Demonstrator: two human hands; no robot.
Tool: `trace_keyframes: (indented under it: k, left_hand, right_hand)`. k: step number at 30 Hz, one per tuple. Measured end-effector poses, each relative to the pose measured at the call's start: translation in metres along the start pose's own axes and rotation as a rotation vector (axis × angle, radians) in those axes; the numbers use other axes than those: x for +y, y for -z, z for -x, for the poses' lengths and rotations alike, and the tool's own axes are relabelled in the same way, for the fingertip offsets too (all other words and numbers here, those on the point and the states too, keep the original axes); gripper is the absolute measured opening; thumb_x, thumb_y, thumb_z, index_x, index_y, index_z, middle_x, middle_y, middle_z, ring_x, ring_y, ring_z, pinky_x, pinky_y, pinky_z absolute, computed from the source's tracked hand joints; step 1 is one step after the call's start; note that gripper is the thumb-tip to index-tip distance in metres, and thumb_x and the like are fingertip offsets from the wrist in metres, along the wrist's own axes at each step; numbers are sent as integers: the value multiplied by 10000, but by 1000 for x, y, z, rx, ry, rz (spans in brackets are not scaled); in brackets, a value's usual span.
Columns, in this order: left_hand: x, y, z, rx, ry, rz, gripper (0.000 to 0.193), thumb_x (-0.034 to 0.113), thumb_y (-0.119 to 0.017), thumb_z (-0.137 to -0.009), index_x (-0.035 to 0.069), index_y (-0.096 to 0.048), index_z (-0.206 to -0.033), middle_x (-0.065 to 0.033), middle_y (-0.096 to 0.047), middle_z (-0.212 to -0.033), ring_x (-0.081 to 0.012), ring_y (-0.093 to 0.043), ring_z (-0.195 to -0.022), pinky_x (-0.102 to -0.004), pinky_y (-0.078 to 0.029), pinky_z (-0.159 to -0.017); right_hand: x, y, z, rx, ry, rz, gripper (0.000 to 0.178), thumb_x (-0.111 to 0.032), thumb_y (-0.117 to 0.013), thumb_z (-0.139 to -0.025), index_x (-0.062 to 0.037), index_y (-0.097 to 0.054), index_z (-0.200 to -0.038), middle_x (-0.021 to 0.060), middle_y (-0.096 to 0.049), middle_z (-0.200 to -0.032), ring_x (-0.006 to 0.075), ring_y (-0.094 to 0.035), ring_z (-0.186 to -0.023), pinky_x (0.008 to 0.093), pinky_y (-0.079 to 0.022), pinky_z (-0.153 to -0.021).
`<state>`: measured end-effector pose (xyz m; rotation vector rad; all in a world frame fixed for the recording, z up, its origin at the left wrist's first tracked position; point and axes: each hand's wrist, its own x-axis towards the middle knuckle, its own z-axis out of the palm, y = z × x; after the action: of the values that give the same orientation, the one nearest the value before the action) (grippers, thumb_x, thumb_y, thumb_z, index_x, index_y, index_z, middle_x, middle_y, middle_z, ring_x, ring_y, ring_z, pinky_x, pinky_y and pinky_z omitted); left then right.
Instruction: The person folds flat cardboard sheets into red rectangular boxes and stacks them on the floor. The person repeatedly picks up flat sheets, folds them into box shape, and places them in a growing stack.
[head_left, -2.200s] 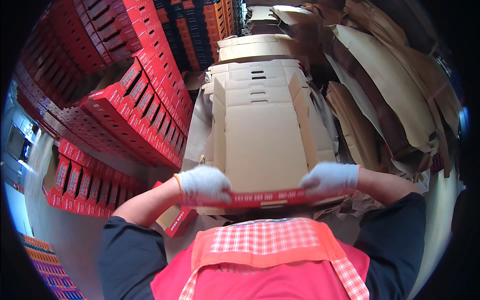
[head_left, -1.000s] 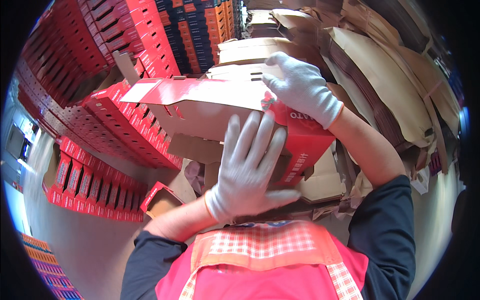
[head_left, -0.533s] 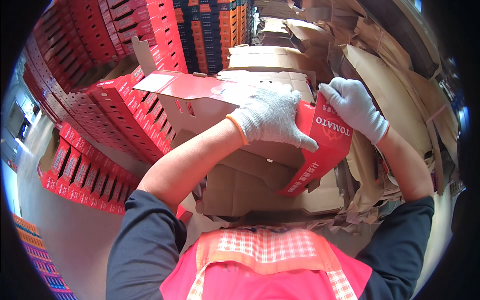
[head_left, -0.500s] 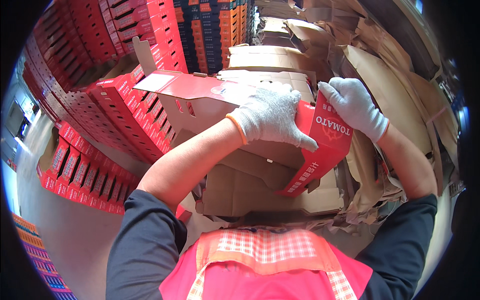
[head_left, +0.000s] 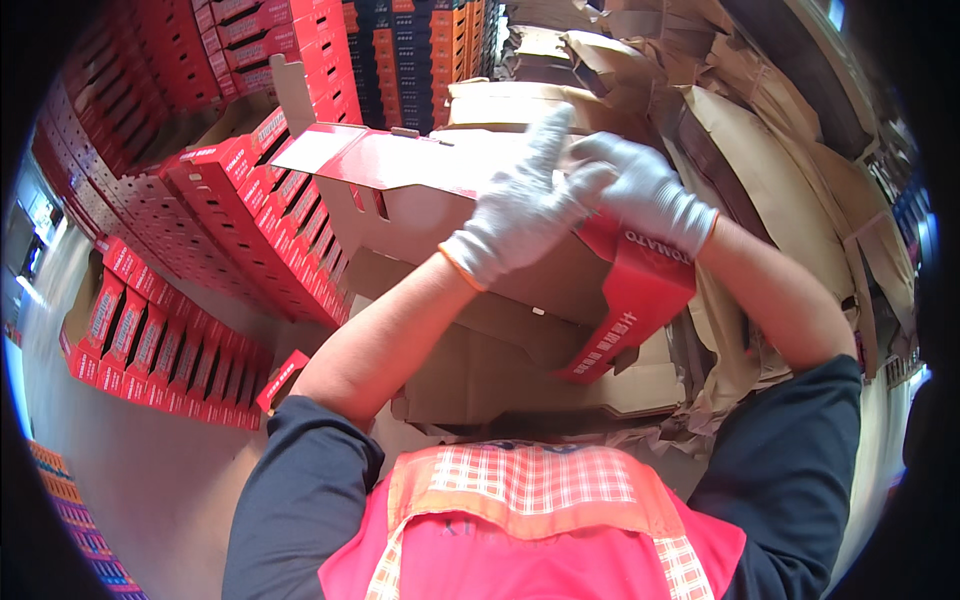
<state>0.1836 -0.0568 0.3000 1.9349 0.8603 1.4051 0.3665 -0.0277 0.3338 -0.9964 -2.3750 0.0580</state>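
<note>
A half-folded tomato carton (head_left: pixel 630 305), red outside and brown inside, lies before me with its long red flap (head_left: pixel 390 160) standing out to the left. My left hand (head_left: pixel 515 210), in a grey-white knit glove, is over the carton's far side, fingers stretched up and thumb apart. It grips nothing that I can see. My right hand (head_left: pixel 650 195), gloved alike, is over the far right corner with its fingers pointing left, close to the left thumb. Motion smears those fingers, so their grip cannot be told. Both hands hide part of the corner.
Brown flattened cardboard (head_left: pixel 500 380) lies beneath the carton. Stacked red cartons (head_left: pixel 250 190) stand at the left, with a lower row of them (head_left: pixel 165 345) nearer. Dark and orange crates (head_left: pixel 415 60) rise at the back. Torn brown paper and board (head_left: pixel 760 160) heap up on the right.
My left hand has come off the carton's right end panel and turned fingers up. My right hand has moved left from the outer corner toward it. The end panel leans slightly differently.
</note>
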Motion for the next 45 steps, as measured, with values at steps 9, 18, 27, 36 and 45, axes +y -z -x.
trace_keyframes:
  k: [9, 18, 27, 36, 45]
  left_hand:
    - [-18, 61, 110, -406, -278, -369, 1192, 526, -850, -647, -32, -249, -1512, -245, -354, -1520, -410, -397, -1375, -516, -296, -1134]
    - [21, 67, 131, -165, -402, -591, 944, 389, -850, -667, -29, -434, -1404, -262, -529, -1336, -462, -546, -1191, -516, -441, -1012]
    - [30, -77, 64, 89, -673, -355, 920, 376, -860, -642, -46, -492, -1371, -250, -610, -1249, -393, -637, -1073, -481, -506, -928]
    - [20, -116, 75, 412, -447, -169, 1233, 466, -831, -689, 76, -68, -1575, -292, -169, -1575, -437, -415, -1319, -550, -374, -1037]
    - [11, -112, 90, -12, -3, 131, 1528, 234, -944, -613, 97, 301, -1488, -178, -204, -1533, -282, -312, -1408, -418, -237, -1189]
  right_hand:
    - [16, 27, 14, -21, -307, -479, 760, -188, -781, -721, 41, -486, -1383, 178, -610, -1285, 224, -588, -1169, 315, -485, -980]
    - [85, -113, 169, -68, -1168, -1196, 409, -365, -756, -844, -11, -699, -1040, 116, -709, -959, 244, -655, -873, 400, -529, -821]
    - [60, 19, 108, 823, -197, -896, 227, -204, -469, -1042, -25, -600, -1090, 36, -619, -921, 98, -569, -797, 251, -489, -739]
    - [-50, 67, 85, -194, -564, -302, 341, -288, -796, -775, -62, -556, -860, 18, -590, -783, 101, -568, -737, 275, -491, -686]
    - [-42, 62, 48, -451, -622, -661, 401, -252, -784, -788, -113, -413, -727, -42, -478, -711, 53, -472, -669, 259, -424, -617]
